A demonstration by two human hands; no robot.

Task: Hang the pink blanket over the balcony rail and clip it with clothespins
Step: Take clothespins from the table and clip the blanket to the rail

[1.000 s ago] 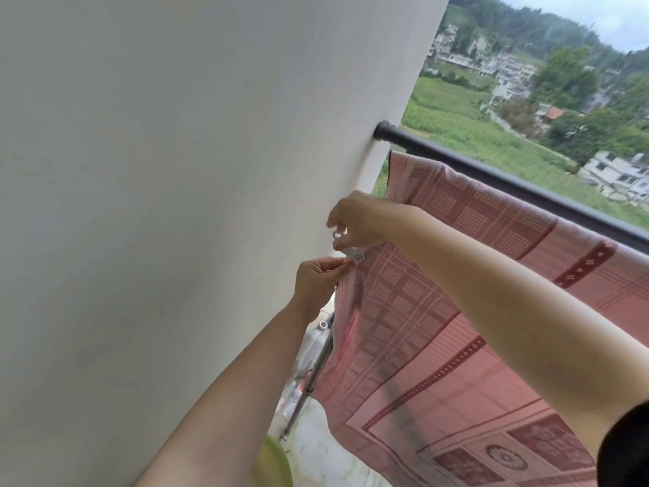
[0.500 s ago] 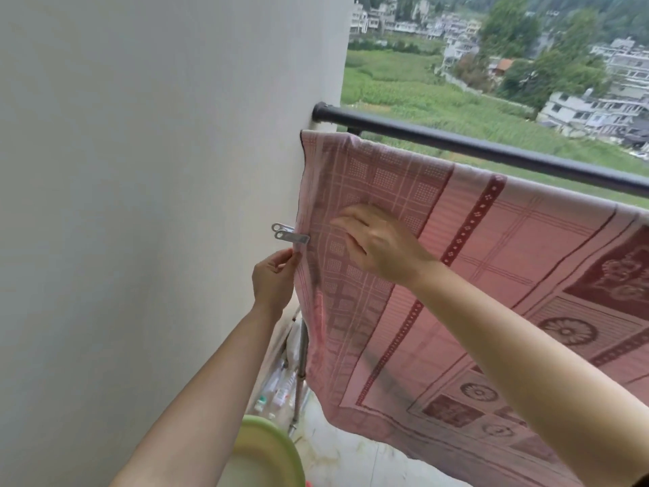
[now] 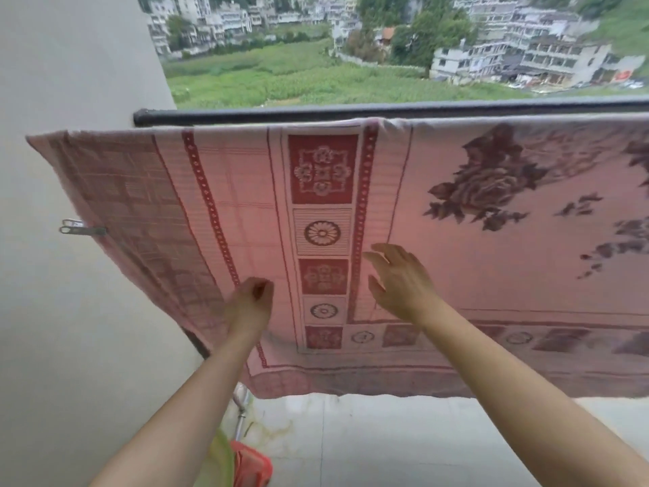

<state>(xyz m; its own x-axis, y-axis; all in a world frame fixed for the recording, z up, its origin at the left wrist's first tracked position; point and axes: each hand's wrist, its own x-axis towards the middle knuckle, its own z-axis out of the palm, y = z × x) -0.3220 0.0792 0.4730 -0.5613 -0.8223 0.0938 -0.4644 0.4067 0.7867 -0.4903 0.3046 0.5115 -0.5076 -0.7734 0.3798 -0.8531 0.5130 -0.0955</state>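
The pink patterned blanket hangs over the dark balcony rail and spreads across most of the view. A metal clothespin is clipped on the blanket's left edge, sticking out toward the wall. My left hand is in front of the blanket's lower left part, fingers loosely curled, holding nothing. My right hand hovers open in front of the middle of the blanket, fingers spread, apart from the clothespin.
A plain white wall stands at the left, where the rail ends. Below are the tiled floor, a green basin edge, a red object and a metal pole. Fields and buildings lie beyond the rail.
Both hands have left the blanket's left edge and moved right and down. The clothespin stays clipped on that edge. The view has swung right, showing more of the blanket.
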